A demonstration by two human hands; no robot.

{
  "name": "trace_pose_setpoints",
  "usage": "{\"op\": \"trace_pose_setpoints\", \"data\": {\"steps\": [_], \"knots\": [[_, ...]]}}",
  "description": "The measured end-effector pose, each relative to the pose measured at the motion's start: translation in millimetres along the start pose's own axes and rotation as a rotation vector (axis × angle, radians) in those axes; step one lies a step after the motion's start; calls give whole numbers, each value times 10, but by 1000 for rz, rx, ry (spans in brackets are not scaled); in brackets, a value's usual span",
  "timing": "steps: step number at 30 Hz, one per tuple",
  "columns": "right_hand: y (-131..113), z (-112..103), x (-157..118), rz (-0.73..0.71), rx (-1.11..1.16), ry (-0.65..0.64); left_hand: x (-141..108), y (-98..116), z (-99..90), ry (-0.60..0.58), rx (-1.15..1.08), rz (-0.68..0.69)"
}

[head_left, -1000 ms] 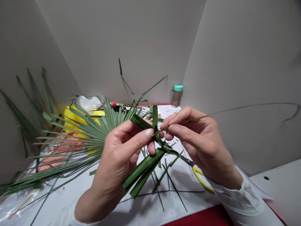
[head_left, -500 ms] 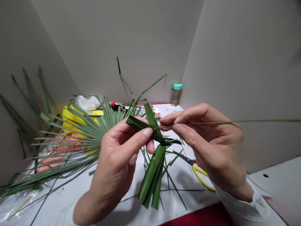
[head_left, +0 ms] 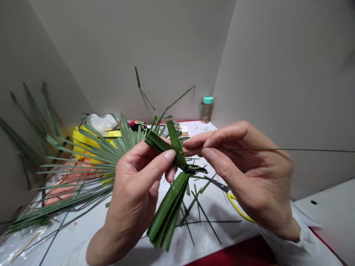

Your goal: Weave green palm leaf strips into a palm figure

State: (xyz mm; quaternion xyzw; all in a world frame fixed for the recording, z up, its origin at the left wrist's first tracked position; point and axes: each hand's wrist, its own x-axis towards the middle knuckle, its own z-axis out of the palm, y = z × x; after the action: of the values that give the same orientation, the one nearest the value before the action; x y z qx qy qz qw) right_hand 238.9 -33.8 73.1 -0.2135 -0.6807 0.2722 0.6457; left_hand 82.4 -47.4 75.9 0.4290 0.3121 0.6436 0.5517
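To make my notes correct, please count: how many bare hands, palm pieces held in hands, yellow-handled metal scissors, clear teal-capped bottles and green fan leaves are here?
Bare hands: 2 (left hand, right hand)
Folded green palm bundle: 1
Long thin green palm strip: 1
Yellow-handled metal scissors: 1
Clear teal-capped bottle: 1
Green fan palm leaf: 1
Total: 7

Dark green palm strips [head_left: 166,210], yellow scissor handles [head_left: 235,208], apparently teal cap [head_left: 208,100]

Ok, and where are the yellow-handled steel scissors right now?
In the head view, the yellow-handled steel scissors lie right of centre on the white tabletop, just below the person's right hand, with loose thin green palm strips to their left.
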Motion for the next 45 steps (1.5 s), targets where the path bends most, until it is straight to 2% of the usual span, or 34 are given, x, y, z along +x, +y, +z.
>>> {"op": "trace_pose_setpoints", "data": {"steps": [15,23,28,34,37,40,43,45], "knots": [[11,4,-25,-71,-113,27,5,-2,16,7,47,12],[49,22,-65,-139,-187,21,-16,-1,15,67,97,30],[90,73,-119,-295,-301,67,-61,-11,-20,70,169,112],[91,16,-147,-294,-357,-34,-49,-28,20,66,181,154],[120,-1,-153,-356,-387,-77,-56,-38,27,79,183,195],[154,11,-156,-412,-412,-70,-63,-46,7,82,188,209],[156,13,-147,-392,-394,-55,-64,-42,-13,74,185,219],[134,-5,-129,-397,-413,-101,-60,-34,-17,77,196,200]]}}
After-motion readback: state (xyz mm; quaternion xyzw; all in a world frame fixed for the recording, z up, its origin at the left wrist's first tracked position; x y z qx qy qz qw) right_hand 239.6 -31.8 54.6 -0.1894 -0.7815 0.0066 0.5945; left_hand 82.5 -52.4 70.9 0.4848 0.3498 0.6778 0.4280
